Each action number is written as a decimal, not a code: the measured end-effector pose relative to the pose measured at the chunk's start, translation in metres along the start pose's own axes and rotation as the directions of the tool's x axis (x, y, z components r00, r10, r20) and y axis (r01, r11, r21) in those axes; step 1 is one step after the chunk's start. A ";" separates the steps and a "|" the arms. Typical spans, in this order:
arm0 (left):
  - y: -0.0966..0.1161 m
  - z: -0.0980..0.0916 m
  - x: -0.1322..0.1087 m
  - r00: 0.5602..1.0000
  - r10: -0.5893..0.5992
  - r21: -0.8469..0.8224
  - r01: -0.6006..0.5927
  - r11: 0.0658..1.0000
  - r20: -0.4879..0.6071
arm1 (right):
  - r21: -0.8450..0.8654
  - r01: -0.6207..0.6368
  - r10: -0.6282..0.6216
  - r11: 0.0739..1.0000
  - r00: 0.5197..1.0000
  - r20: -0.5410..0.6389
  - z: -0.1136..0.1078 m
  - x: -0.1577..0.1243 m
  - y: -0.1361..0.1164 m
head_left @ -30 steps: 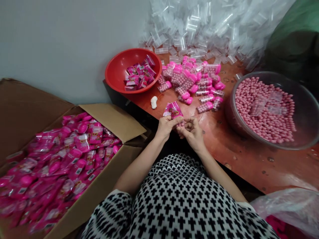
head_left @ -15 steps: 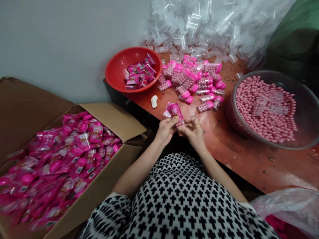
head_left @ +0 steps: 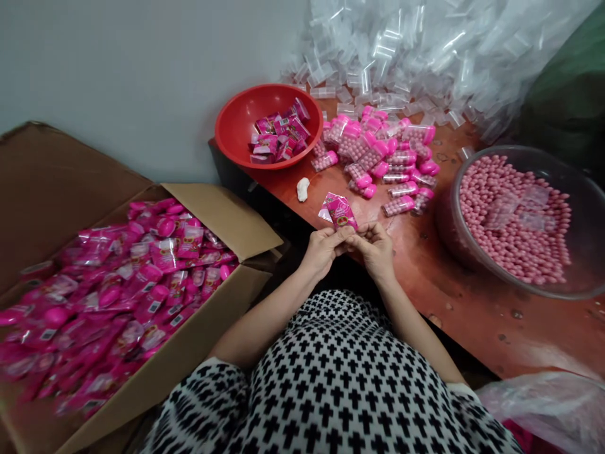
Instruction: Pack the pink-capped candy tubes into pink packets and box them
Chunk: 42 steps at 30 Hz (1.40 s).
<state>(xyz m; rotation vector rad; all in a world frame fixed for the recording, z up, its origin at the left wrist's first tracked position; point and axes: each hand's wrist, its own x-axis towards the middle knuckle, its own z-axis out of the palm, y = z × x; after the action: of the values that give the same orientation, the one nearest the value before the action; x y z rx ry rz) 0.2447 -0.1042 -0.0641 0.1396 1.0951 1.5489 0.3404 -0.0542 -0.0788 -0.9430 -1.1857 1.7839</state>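
Both hands meet over the near edge of the reddish table [head_left: 472, 315]. My left hand [head_left: 322, 250] pinches the lower end of a pink printed wrapper [head_left: 341, 212] that sticks up and away from me. My right hand [head_left: 377, 247] is closed against the same packet from the right; what sits inside the wrapper is hidden by the fingers. Just beyond the hands lies a heap of small clear tubes with pink caps [head_left: 378, 154], filled with pink beads.
An open cardboard box [head_left: 227, 217] full of pink wrapped packets stands at my left. A red bowl [head_left: 236, 120] holds loose wrappers. A large clear bowl [head_left: 586, 189] of pink beads sits at right. Empty clear tubes [head_left: 416, 50] pile at the back. A white lump [head_left: 303, 188] lies near the table edge.
The view has shifted slightly, so everything sits a little further right. My hands have closed tighter together on the wrapper's lower end.
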 end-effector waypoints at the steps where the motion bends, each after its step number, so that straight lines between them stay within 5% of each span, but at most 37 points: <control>1: 0.001 -0.002 -0.002 1.000 -0.013 -0.017 0.013 1.000 0.015 | -0.016 -0.006 0.006 1.000 1.000 0.022 0.002 0.001 0.000; 3: 0.008 -0.008 -0.010 0.999 0.023 -0.048 -0.022 0.999 0.023 | -0.050 -0.008 0.012 0.999 0.996 0.087 0.008 0.002 -0.003; 6: 0.031 -0.030 -0.032 0.965 0.245 -0.093 -0.254 0.963 -0.097 | -0.076 0.001 0.013 0.997 0.983 0.186 0.013 0.001 -0.009; 8: 0.052 -0.052 -0.046 0.851 0.451 -0.077 -0.486 0.871 -0.270 | -0.078 0.019 -0.002 0.997 0.979 0.203 0.013 0.002 -0.012; 10: 0.069 -0.072 -0.050 0.676 0.614 -0.016 -0.677 0.736 -0.407 | -0.089 0.048 -0.032 0.995 0.984 0.175 0.009 0.004 -0.015; 12: 0.074 -0.083 -0.040 0.628 0.644 0.064 -0.692 0.719 -0.437 | -0.121 0.060 -0.044 0.991 0.990 0.134 0.005 0.006 -0.015; 15: 0.059 -0.080 -0.003 0.691 0.680 0.428 -0.552 0.716 -0.245 | -0.169 0.045 -0.028 0.985 0.994 0.103 0.001 0.007 -0.013; 19: 0.028 -0.062 0.050 0.698 0.667 0.840 -0.505 0.201 0.260 | -0.204 0.024 -0.004 0.979 0.995 0.100 -0.003 0.005 -0.011; 22: 0.016 -0.057 0.068 0.705 0.604 0.886 -0.463 -0.004 0.371 | -0.227 0.009 0.010 0.974 0.997 0.080 -0.007 0.005 -0.012; 29: 0.010 -0.059 0.073 0.678 0.651 0.894 -0.448 -0.004 0.342 | -0.281 0.007 0.026 0.960 0.993 0.111 -0.007 0.017 -0.010; 35: 0.007 -0.050 0.063 0.594 0.728 0.856 -0.516 0.018 0.342 | -0.229 0.089 -0.082 0.969 0.996 0.039 0.003 0.037 -0.004; 42: 0.010 -0.054 0.063 0.631 0.693 0.885 -0.465 -0.021 0.348 | -0.383 0.173 -0.166 0.907 0.985 0.051 0.002 0.055 0.009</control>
<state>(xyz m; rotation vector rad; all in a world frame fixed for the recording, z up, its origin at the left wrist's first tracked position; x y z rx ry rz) 0.1839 -0.0810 -0.1169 1.5538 2.2646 1.3328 0.3140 -0.0081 -0.0952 -1.0097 -1.6193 1.4480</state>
